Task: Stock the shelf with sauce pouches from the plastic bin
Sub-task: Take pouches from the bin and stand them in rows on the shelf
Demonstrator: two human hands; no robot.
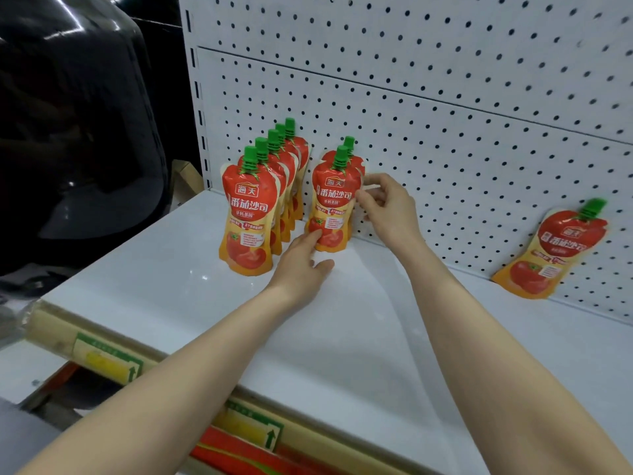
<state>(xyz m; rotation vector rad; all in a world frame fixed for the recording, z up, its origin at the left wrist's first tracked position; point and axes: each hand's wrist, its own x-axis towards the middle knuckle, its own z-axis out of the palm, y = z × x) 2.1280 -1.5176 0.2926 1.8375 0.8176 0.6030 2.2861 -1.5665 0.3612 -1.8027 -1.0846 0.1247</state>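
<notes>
Judging by its look, the pouch (pixel 334 204) is soft and floppy, bottom-heavy with sauce, slick-skinned and quick to topple. It stands on the shelf (pixel 342 337), just right of the full row (pixel 250 217) and near the pegboard (pixel 445 114). Your right hand (pixel 387 207) pinches its right edge with curled fingers (pixel 366 195). Your left hand (pixel 301 265) rests straight fingers against its base. Take it by the side seam or the stiff neck under the cap (pixel 341 156), not the yielding belly. You can't see the bin.
</notes>
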